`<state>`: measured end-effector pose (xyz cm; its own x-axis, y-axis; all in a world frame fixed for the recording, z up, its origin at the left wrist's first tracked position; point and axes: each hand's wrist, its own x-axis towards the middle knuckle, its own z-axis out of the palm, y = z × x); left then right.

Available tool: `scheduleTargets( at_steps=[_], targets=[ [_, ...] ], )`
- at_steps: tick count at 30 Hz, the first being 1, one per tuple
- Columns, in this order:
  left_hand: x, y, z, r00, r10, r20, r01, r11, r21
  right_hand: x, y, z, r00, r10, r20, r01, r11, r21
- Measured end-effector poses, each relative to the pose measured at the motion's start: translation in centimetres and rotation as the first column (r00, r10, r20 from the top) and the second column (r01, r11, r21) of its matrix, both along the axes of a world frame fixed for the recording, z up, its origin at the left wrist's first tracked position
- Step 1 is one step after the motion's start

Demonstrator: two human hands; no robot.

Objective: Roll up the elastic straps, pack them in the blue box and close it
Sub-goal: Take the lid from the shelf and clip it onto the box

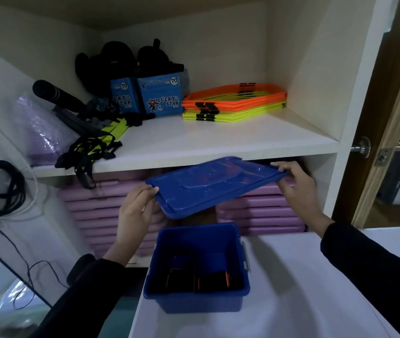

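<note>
An open blue box [195,302] stands on a white surface in front of me. Rolled black straps with orange edges [200,279] lie at its bottom. I hold the blue lid [208,186] in the air above and behind the box, tilted with its right end higher. My left hand [136,211] grips the lid's left corner. My right hand [296,186] grips its right end.
The white shelf [218,142] behind carries orange and yellow flat frames [235,101], blue Lucky Star cartons [161,96], black gear and tangled yellow-black straps [96,145]. Pink mats [260,211] are stacked below it. Black cables [1,186] hang at left; a door handle [362,147] sits at right.
</note>
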<state>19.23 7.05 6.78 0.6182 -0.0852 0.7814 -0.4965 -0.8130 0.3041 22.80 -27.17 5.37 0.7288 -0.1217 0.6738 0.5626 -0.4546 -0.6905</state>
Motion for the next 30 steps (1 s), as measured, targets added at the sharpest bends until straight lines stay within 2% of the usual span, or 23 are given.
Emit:
scheduleTargets(
  at_steps=[7, 11, 15, 19, 22, 27, 30],
  targets=[
    [-3.5, 2.2, -1.4, 0.998, 0.020, -0.062, -0.032, 0.983, -0.182, -2.5, 2.6, -2.1, 0.996, 0.086, -0.035, -0.085, 0.996, 0.039],
    [-4.1, 2.6, -2.1, 0.975, 0.069, -0.212, -0.133, 0.943, -0.306, -2.8, 3.7, -2.3, 0.990, 0.100, -0.101, -0.095, 0.994, 0.054],
    [-3.5, 3.1, -2.5, 0.909, 0.094, -0.407, -0.241, 0.913, -0.328, -2.6, 4.5, -2.9, 0.956, 0.123, -0.267, -0.104, 0.991, 0.085],
    [-2.3, 4.1, -3.2, 0.794, -0.056, -0.605, -0.284, 0.846, -0.452, -1.6, 5.6, -3.8, 0.917, 0.101, -0.385, -0.054, 0.990, 0.131],
    [-1.7, 4.7, -3.6, 0.669, -0.194, -0.718, -0.290, 0.821, -0.492, -0.5, 6.3, -4.0, 0.883, 0.054, -0.465, 0.028, 0.985, 0.168],
    [-1.0, 4.5, -4.9, 0.472, -0.293, -0.832, -0.401, 0.769, -0.498, 0.8, 7.0, -5.7, 0.809, 0.026, -0.587, 0.103, 0.977, 0.184],
    [-0.7, 4.7, -6.3, 0.371, -0.357, -0.857, -0.499, 0.702, -0.508, 1.2, 7.4, -7.4, 0.750, 0.017, -0.661, 0.122, 0.979, 0.164]
  ],
)
